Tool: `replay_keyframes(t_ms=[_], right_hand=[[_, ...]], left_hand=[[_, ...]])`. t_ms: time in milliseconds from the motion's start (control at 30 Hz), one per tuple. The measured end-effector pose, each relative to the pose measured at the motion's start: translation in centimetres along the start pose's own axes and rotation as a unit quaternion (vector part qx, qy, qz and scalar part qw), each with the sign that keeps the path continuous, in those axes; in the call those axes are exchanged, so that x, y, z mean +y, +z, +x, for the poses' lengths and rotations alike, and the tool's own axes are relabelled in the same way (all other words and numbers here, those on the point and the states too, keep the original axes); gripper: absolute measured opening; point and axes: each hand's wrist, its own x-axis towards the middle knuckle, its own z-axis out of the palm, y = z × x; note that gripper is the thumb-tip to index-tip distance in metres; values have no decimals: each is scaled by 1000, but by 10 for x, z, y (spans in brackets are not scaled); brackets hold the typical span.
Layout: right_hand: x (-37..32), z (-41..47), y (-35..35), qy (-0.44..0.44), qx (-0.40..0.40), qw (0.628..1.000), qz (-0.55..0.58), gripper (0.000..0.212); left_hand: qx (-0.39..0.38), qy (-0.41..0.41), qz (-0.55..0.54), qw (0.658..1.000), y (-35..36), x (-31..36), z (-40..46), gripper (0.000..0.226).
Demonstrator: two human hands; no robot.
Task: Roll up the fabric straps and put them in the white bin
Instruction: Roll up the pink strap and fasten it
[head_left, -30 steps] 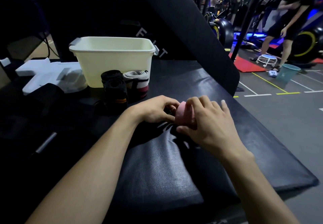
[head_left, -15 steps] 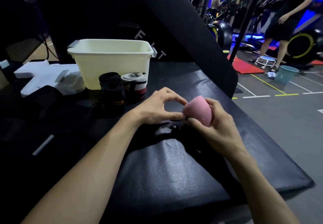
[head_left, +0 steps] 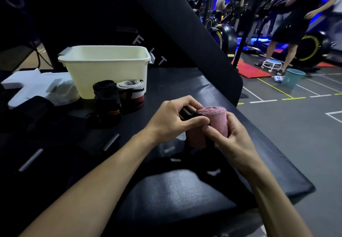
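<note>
Head view, pink rolled strap (head_left: 216, 120) upright at frame centre above the black mat (head_left: 185, 196), right hand (head_left: 235, 138) gripping it, left hand (head_left: 174, 118) pinching its black end, white bin (head_left: 107, 70) upper left

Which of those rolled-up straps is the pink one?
The pink roll held in both hands; the other rolls beside the white bin are black or grey-white with red.

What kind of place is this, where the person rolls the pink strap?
Most likely a gym. Exercise machines with large wheels stand behind under blue light, a red mat lies on the marked floor, and the person works on a black padded bench.
</note>
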Motion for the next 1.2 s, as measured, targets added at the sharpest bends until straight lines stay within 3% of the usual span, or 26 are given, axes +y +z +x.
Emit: replay_keyframes(t_ms=[267, 500, 633, 800, 900, 1033, 1100, 1200], right_hand=[[2, 0, -2, 41, -9, 992, 121, 64], [-10, -6, 7, 78, -71, 962, 251, 48], [-14, -8, 13, 84, -82, 952, 283, 34], [-20, -11, 14, 93, -85, 927, 354, 32], [-15, -11, 11, 112, -113, 912, 378, 53], [-10, -11, 9, 129, -165, 867, 452, 78], [-9, -11, 9, 124, -167, 869, 449, 74], [-10, -12, 9, 113, -139, 905, 386, 68]], left_hand=[[-48, 6, -114, 992, -3, -3, 4, 36], [-54, 27, -240, 969, -6, 7, 6, 25], [-35, 25, -242, 969, -8, 10, 6, 21], [-28, 22, -224, 974, -5, 12, 5, 24], [-32, 21, -163, 986, -3, 11, 4, 36], [-35, 6, -100, 994, -3, 10, 3, 59], [-49, -18, -85, 995, -4, 9, 1, 59], [-50, -22, -20, 998, -7, 3, 1, 61]])
